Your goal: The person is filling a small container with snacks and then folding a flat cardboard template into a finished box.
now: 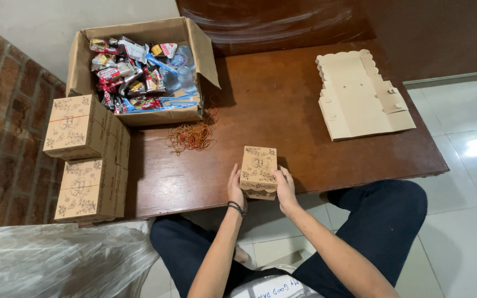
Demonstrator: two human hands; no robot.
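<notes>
Head view: my left hand (235, 187) and right hand (284, 186) clamp the small patterned tan cardboard box (258, 171) at the brown wooden table's (282, 110) near edge; I judge closing underway, needing firm flap pressure next.

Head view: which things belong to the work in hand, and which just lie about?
In hand:
small box, held between left hand and right hand
rubber bands
flat box blanks
carton of snacks
finished boxes

Lying about:
plastic bag
table, only the surface
</notes>
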